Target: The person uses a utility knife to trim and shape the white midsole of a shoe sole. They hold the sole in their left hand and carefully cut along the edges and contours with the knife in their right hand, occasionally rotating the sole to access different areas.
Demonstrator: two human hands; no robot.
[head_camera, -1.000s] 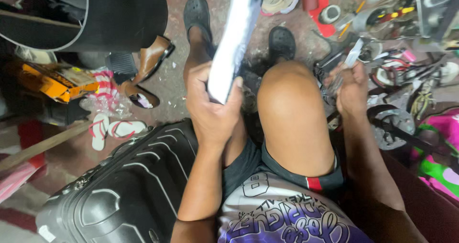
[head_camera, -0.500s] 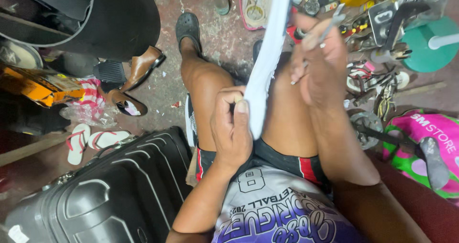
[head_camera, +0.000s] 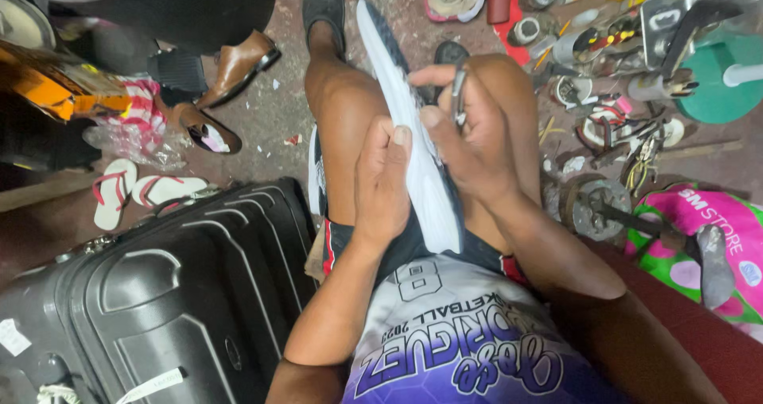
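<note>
The white shoe sole lay edge-up between the person's knees, one end pointing at the floor. The left hand was closed around its near edge, thumb pressed on the rim. The right hand pinched a thin metal tool against the sole's side. Risk judged: the tool point worked close to the left thumb; a slip off the rubber could jab it. A loose grip could drop the sole among the scattered tools.

both hands clenched, close together
</note>
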